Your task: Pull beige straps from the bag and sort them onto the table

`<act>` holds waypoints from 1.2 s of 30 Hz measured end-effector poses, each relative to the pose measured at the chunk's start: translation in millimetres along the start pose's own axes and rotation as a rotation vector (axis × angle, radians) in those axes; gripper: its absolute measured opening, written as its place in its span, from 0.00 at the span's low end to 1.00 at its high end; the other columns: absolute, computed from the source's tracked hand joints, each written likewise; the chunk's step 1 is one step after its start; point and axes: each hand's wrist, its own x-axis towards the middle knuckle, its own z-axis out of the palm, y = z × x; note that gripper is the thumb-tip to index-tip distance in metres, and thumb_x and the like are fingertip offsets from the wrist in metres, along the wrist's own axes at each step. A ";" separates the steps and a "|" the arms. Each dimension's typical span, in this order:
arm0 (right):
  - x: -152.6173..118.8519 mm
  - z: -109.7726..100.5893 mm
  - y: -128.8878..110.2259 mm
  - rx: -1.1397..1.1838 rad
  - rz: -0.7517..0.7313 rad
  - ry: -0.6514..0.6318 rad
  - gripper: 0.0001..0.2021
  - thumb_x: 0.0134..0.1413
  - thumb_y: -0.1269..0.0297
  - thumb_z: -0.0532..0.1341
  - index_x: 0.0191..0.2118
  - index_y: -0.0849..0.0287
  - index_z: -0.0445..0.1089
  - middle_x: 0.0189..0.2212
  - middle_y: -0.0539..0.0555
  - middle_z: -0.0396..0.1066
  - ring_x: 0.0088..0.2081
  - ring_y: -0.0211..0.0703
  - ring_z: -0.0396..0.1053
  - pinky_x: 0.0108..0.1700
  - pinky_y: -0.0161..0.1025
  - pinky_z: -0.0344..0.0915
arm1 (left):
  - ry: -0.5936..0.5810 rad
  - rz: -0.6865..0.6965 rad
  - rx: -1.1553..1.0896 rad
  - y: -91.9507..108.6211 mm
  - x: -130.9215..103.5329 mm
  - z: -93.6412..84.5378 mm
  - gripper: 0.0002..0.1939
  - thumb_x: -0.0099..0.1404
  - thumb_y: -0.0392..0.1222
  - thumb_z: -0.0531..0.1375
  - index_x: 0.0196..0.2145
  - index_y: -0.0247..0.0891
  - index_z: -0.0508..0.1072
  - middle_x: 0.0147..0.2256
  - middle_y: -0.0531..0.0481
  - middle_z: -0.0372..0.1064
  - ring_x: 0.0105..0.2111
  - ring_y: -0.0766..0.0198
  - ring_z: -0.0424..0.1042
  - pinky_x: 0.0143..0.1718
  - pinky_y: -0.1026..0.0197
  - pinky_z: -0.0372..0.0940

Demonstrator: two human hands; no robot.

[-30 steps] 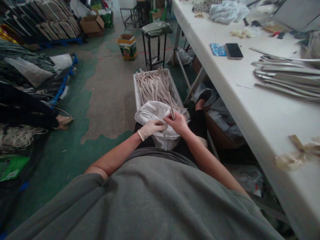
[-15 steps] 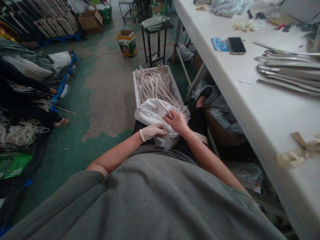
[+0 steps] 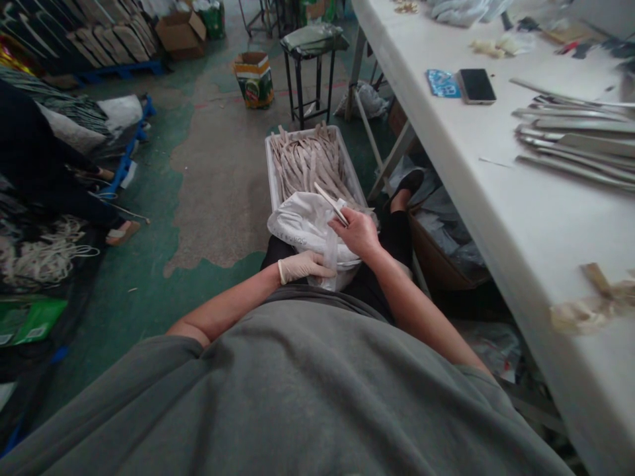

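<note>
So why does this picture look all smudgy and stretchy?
Head view: soft, dim light, with darkness under the white table; lettering on the white bag too blurry to read surely; the grey shirt spread huge across the bottom, probably because the lens is wide and close.

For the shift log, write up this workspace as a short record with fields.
Left hand: gloved, at the near side of the white bag; grip unclear
Right hand: ungloved, holding a thin pale strip above the bag
Crate: white, beyond the bag, filled with flat beige strips
Table: white, on the right; phone beside a blue packet, grey lengths nearby
Stool: black, past the crate, a wrapped bundle on top
</note>
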 end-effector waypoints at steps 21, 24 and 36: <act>-49.7 24.5 27.7 0.496 0.200 -0.489 0.25 0.66 0.44 0.43 0.39 0.59 0.67 0.23 0.48 0.71 0.17 0.35 0.59 0.27 0.35 0.60 | 0.787 0.867 -0.839 135.2 -118.9 -188.3 0.20 0.78 0.45 0.45 0.37 0.40 0.74 0.32 0.64 0.77 0.37 0.76 0.72 0.54 0.64 0.65; -66.9 29.7 24.0 0.635 0.191 -0.519 0.27 0.63 0.38 0.45 0.39 0.58 0.65 0.25 0.49 0.71 0.17 0.35 0.59 0.23 0.35 0.58 | 0.855 0.917 -0.852 140.6 -135.2 -182.8 0.18 0.77 0.49 0.48 0.36 0.43 0.72 0.29 0.67 0.76 0.35 0.77 0.71 0.54 0.66 0.64; -95.9 13.3 -1.1 0.671 0.292 -0.554 0.30 0.64 0.38 0.46 0.29 0.59 0.68 0.19 0.50 0.70 0.16 0.33 0.57 0.20 0.33 0.54 | 0.681 0.059 -1.064 -9.5 -14.6 -21.3 0.15 0.68 0.48 0.63 0.30 0.34 0.73 0.29 0.49 0.76 0.27 0.68 0.75 0.34 0.65 0.68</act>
